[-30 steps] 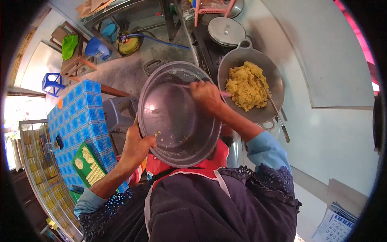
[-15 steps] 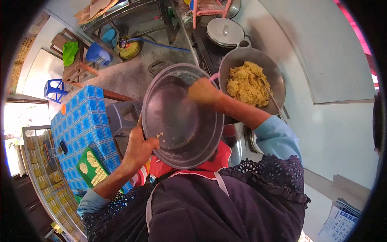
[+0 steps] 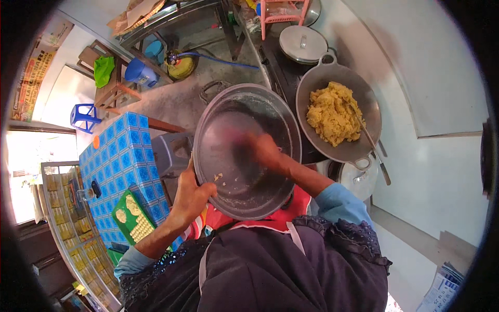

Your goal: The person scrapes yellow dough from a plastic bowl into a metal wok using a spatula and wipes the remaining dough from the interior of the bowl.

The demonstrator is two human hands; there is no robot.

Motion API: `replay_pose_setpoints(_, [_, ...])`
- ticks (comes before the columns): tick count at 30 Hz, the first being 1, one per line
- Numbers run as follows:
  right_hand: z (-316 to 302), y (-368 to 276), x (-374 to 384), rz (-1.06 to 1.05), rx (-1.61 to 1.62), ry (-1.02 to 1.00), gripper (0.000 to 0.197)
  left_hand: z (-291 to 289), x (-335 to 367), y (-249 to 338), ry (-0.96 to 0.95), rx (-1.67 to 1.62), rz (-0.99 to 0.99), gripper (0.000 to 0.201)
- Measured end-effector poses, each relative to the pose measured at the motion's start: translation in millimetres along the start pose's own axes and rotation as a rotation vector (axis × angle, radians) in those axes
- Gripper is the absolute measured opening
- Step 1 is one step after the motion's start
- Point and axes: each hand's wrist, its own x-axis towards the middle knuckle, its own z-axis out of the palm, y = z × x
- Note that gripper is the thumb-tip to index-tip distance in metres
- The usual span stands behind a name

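Note:
A large grey metal pot (image 3: pixel 283 195) is tilted in front of my chest, its mouth facing me. My left hand (image 3: pixel 193 193) grips its left rim, the thumb inside and the fingers behind. Crumbs of pale dough (image 3: pixel 218 178) cling to the inner wall near that thumb. Inside the pot my right hand (image 3: pixel 264 152) is closed on a pink tool (image 3: pixel 236 138), too smeared by motion to tell its shape. To the right, a wide wok (image 3: pixel 371 112) holds a yellow mashed mass (image 3: pixel 335 114), with a metal turner (image 3: pixel 368 132) stuck in it.
A lidded pan (image 3: pixel 303 44) stands beyond the wok, and another lid (image 3: pixel 358 179) lies nearer. At left, a blue checked table (image 3: pixel 117 156) bears a green tray (image 3: pixel 122 221) with rows of small dough pieces. A gas cylinder (image 3: pixel 182 67) and a blue bucket (image 3: pixel 140 72) are on the floor.
My right hand has moved down and deeper into the pot with the pink tool. My left hand keeps its hold on the rim. The whole view has shifted slightly.

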Motion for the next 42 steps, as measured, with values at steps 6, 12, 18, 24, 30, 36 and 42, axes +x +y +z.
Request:
replay_pose_setpoints(6, [0, -20, -18, -0.247, 0.172, -0.187, 0.022, -3, 6, -10, -0.026, 0.005, -0.034, 0.063])
replay_pose_setpoints(12, [-23, -19, 33, -0.002, 0.015, 0.163, 0.022, 1, 4, -6, -0.031, 0.034, 0.024, 0.059])
replay_pose_setpoints(18, [-10, -24, 4, -0.414, 0.207, -0.273, 0.024, -1, 7, -2, -0.035, 0.036, -0.037, 0.057])
replay_pose_setpoints(24, [-4, 1, 18, -0.045, 0.215, 0.211, 0.018, -1, 3, -2, -0.042, 0.064, 0.021, 0.058])
replay_pose_setpoints(30, [6, 13, -2, -0.462, 0.228, -0.150, 0.017, -1, 8, -2, -0.038, 0.010, -0.063, 0.059])
replay_pose_setpoints(36, [1, 18, 14, 0.061, 0.218, 0.199, 0.014, 0, 4, 9, -0.059, 0.089, -0.011, 0.058])
replay_pose_setpoints(42, [-3, -2, -16, -0.304, 0.328, -0.285, 0.017, 3, 5, 14, -0.019, 0.081, -0.058, 0.059])
